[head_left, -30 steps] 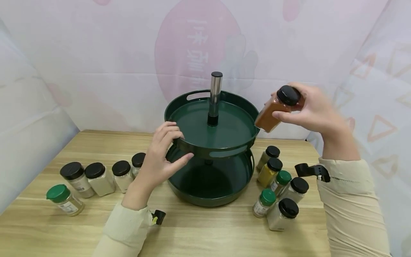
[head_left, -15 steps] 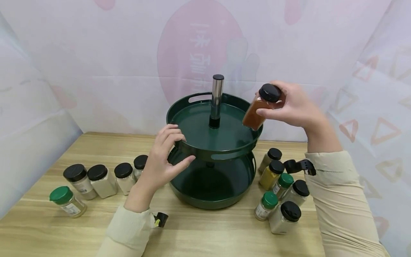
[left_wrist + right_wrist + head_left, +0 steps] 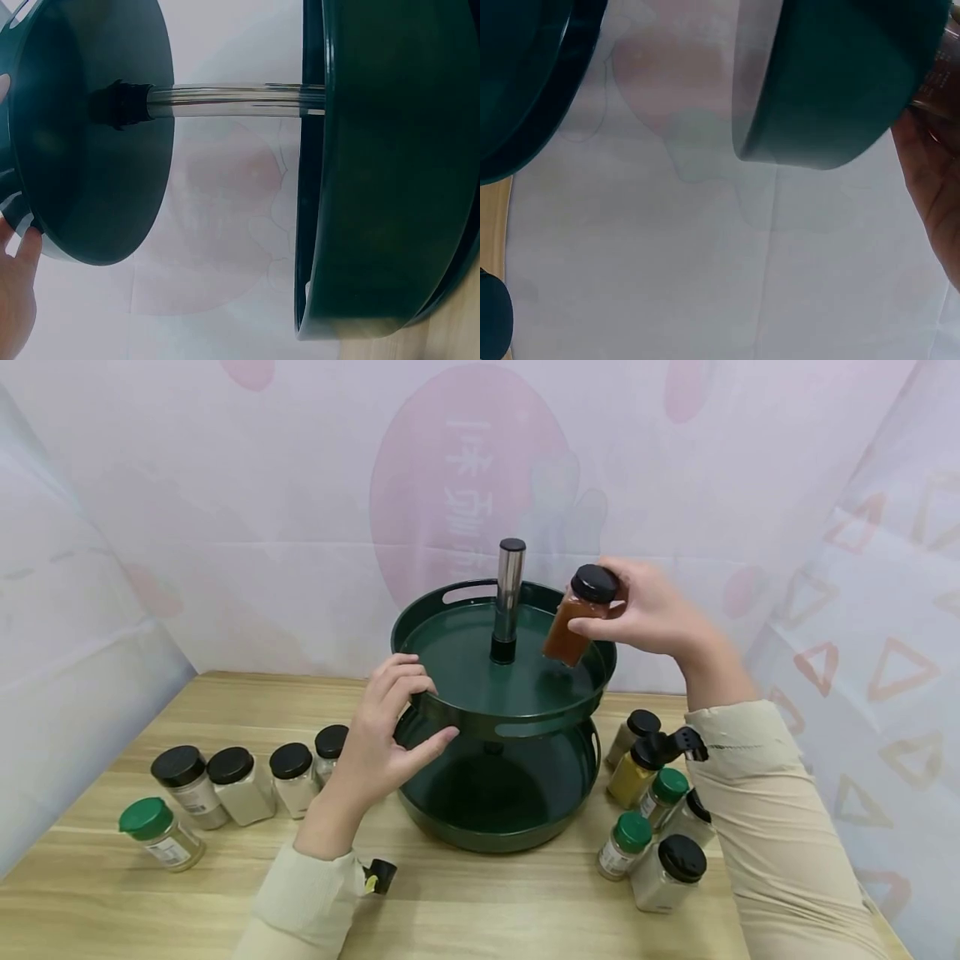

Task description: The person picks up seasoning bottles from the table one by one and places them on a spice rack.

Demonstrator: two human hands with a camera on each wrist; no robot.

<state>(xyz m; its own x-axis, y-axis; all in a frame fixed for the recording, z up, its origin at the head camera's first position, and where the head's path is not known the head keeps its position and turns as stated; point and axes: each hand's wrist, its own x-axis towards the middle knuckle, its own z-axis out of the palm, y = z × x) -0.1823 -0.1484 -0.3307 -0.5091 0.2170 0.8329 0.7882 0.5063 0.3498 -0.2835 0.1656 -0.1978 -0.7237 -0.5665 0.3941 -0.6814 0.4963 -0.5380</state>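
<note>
My right hand [image 3: 637,610] grips a spice jar [image 3: 567,627] of reddish-brown powder with a black lid. It holds the jar tilted over the right side of the upper tray [image 3: 465,681] of a dark green two-tier rack. A steel post [image 3: 509,585] rises from that tray's middle. My left hand [image 3: 382,727] holds the upper tray's front left rim, fingers over the edge and thumb lower down. The left wrist view shows fingertips [image 3: 28,247] at the rim. Below is the lower tray [image 3: 487,839]. In the right wrist view, the jar [image 3: 941,79] is partly hidden behind the upper tray.
Several spice jars stand on the wooden table [image 3: 480,910]. To the left are black-lidded jars [image 3: 243,789] and a green-lidded one [image 3: 161,835]. Right of the rack is another cluster, with a yellow jar [image 3: 628,781] and a white one [image 3: 663,881]. A printed cloth [image 3: 300,527] hangs behind.
My right hand has carried the reddish-brown jar leftward, from beyond the right rim to over the upper tray. My left hand stays at the rim.
</note>
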